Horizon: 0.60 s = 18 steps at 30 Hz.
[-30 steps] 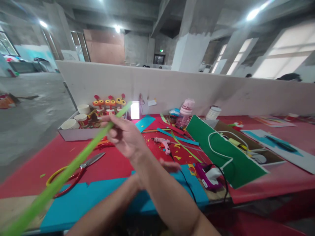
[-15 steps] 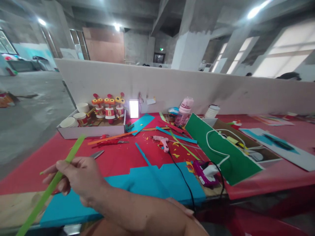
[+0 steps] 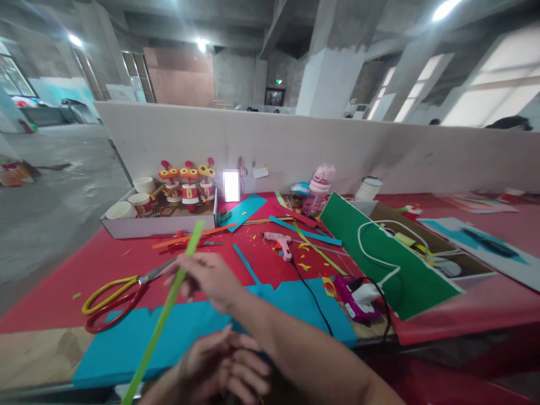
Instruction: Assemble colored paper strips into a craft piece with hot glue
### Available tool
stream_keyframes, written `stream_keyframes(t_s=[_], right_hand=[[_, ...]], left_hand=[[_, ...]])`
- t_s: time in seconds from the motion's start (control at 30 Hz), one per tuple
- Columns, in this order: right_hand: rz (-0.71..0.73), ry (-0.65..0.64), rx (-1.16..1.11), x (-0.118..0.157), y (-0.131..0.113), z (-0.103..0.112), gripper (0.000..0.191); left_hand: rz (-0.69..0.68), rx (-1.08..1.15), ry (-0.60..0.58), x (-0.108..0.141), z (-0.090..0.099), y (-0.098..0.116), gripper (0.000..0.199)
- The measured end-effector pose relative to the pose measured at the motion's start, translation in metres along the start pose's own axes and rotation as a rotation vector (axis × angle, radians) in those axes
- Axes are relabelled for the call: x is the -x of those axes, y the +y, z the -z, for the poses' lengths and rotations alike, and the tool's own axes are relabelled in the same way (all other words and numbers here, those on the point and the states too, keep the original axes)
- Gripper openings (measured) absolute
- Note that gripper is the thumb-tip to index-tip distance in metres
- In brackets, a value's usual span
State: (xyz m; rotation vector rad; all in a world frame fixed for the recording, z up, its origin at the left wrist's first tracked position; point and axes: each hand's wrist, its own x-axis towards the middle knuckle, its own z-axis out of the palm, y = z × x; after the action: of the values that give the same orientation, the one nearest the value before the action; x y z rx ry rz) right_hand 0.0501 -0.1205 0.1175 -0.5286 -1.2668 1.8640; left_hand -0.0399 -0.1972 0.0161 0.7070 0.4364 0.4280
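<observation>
My right hand [image 3: 208, 275] pinches a long, light green paper strip [image 3: 166, 315] between thumb and fingers. The strip slants from the bottom edge up past the hand. Lower down, my left hand [image 3: 228, 363] is loosely curled, its fingers apart and somewhat blurred, with nothing seen in it. Under both hands lies a blue sheet [image 3: 126, 343] along the table's front edge. Left of my right hand rest large scissors [image 3: 137, 284] with one yellow and one red handle, the blade tips partly behind the fingers.
A white box [image 3: 164, 226] at back left holds paper cups and red-and-yellow figures. A pink glue gun [image 3: 280, 243] lies mid-table, its cord running to a purple power strip [image 3: 354, 301]. A green board [image 3: 379, 259] leans at right near a pink bottle [image 3: 319, 188].
My right hand has moved right and slightly up with the green strip, uncovering the scissors. My left hand has come into fuller view below it.
</observation>
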Motion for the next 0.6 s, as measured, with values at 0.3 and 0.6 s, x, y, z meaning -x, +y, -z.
stream_keyframes(t_s=[0.3, 0.6], right_hand=[[-0.034, 0.366, 0.194, 0.008, 0.01, 0.122, 0.037], [-0.072, 0.371, 0.373, 0.003, 0.054, 0.099, 0.046]], left_hand=[[-0.502, -0.62, 0.792, 0.03, 0.045, 0.148, 0.038], [-0.446, -0.48, 0.513, -0.078, 0.031, 0.123, 0.035]])
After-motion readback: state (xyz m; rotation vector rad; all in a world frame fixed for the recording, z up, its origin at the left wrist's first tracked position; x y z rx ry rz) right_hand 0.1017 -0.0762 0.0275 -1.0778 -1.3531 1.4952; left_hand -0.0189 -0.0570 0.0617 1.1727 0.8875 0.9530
